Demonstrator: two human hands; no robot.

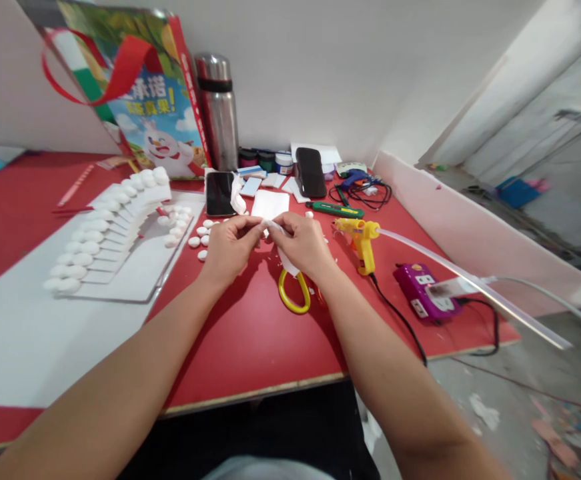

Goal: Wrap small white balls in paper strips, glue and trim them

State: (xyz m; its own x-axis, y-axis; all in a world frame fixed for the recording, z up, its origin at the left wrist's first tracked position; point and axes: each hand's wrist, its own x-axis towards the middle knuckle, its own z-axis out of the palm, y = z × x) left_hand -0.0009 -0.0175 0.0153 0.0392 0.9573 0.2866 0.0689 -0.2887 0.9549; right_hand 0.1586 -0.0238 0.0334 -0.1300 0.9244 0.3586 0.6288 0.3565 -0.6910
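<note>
My left hand (233, 245) and my right hand (303, 243) meet over the red table, fingertips pinched around a small white piece (266, 225). A strip of white paper (288, 262) hangs below the right fingers. Beneath it lie scissors with a yellow handle loop (295, 308), partly hidden by the right hand. Several white oval pieces (194, 242) are scattered left of my left hand. Farther left, a curved white stepped model (120, 230) edged with white ovals stands on a white board (115, 288).
A yellow glue gun (363, 241), purple power strip (427, 293) and green cutter (337, 211) lie right. Behind are a black phone (311, 172), another phone (219, 193), paint jars (266, 161), a steel flask (220, 113) and a printed bag (155, 107).
</note>
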